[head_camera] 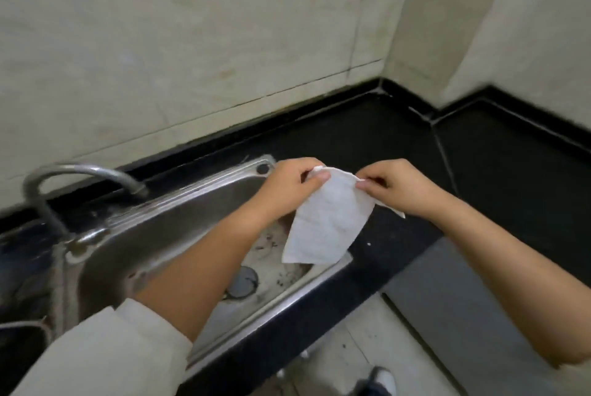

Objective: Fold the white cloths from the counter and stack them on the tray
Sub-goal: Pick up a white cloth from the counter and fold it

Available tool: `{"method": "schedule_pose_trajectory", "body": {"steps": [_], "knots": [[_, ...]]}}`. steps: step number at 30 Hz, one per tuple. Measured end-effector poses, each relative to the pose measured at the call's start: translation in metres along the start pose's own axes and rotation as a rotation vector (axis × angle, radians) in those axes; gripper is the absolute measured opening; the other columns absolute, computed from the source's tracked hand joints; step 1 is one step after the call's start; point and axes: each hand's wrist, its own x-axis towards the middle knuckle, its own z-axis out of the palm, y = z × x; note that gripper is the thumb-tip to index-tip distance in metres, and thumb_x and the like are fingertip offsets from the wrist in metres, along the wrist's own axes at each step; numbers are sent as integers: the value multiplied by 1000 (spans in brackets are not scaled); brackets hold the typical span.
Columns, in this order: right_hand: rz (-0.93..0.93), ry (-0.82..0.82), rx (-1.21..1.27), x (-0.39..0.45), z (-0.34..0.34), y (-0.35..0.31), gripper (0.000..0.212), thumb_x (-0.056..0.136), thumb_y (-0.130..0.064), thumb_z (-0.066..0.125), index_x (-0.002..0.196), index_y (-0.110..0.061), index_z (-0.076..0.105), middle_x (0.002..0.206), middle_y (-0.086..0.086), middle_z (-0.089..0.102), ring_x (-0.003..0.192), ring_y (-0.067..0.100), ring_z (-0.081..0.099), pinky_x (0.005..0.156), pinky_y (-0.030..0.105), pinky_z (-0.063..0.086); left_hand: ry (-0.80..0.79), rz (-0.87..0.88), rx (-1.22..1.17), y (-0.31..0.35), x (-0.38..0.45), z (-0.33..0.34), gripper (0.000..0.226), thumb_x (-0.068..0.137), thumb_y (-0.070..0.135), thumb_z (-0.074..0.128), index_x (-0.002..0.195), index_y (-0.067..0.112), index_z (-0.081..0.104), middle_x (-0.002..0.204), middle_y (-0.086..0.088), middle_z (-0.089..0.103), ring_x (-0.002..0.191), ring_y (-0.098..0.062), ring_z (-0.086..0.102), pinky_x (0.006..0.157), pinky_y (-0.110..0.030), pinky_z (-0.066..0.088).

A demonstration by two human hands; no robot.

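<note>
A white cloth (326, 219) hangs in the air above the right end of the steel sink and the black counter. My left hand (289, 186) pinches its upper left corner between thumb and fingers. My right hand (399, 189) pinches the upper right corner, and a small flap of cloth trails below that hand. The cloth droops down and to the left, its lower edge over the sink's rim. No tray is in view.
The steel sink (179, 223) with a drain (243, 280) lies below my left arm, and a curved faucet (80, 175) stands at its left. The black counter (479, 172) runs right into a tiled wall corner. Floor tiles and a shoe (380, 383) show below.
</note>
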Motion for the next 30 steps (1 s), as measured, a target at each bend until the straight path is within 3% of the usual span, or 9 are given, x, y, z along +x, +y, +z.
{"method": "schedule_pose_trajectory", "body": {"steps": [5,10,13,17,19,22,24,27,30], "knots": [[251,58,-5,-78,-70,118,20,88,-12,57,103,-2,67,88,0,58,81,12,51,62,6,33,-81,96,-62,78,81,107,21,95,11,46,80,8,62,69,9,51,62,1,46,57,-5,36],[573,234,-48,-181,-139,253,18,87,-8,56,99,-1,68,101,13,66,84,16,52,74,25,39,-132,16,-207,148,166,244,31,97,11,41,68,11,52,71,0,49,66,-9,44,63,-17,37],[739,485,-121,-242,-178,309,19,86,-5,54,97,1,68,101,18,66,92,28,57,79,32,42,-102,-28,-241,185,206,321,21,94,10,41,81,9,57,81,-9,49,76,-17,43,68,-28,36],[863,699,-335,-317,-204,354,18,84,-1,54,94,3,69,95,24,66,94,38,59,80,42,47,-143,140,-142,233,229,403,21,92,7,46,102,2,63,90,-1,55,82,-13,48,59,-10,37],[815,730,-393,-343,-194,362,14,77,2,56,82,6,69,80,26,67,78,40,64,71,41,51,-215,243,-21,240,231,426,19,91,6,47,98,1,63,86,-2,55,80,-15,48,61,-20,35],[833,561,-339,-382,-157,372,13,70,-2,57,73,4,69,69,23,66,65,38,66,63,36,54,-468,285,128,229,232,462,13,88,5,50,87,8,63,81,-5,56,76,-18,50,64,-26,36],[886,336,-208,-402,-123,375,11,77,0,59,81,3,69,79,23,68,76,36,67,68,34,52,-666,235,197,211,226,481,15,85,2,53,79,14,61,80,-4,57,75,-16,50,61,-23,37],[980,48,52,-416,-78,375,18,87,-8,53,97,0,66,101,16,66,95,29,60,79,29,42,-1028,216,378,186,220,504,15,85,1,55,90,9,67,85,-1,57,78,-11,52,63,-15,40],[1059,-81,276,-420,-55,379,18,88,-7,52,98,-2,65,97,8,65,85,16,55,65,20,38,-1344,208,558,171,222,516,16,88,8,57,100,4,68,94,-1,60,89,-11,56,81,-22,45]]}}
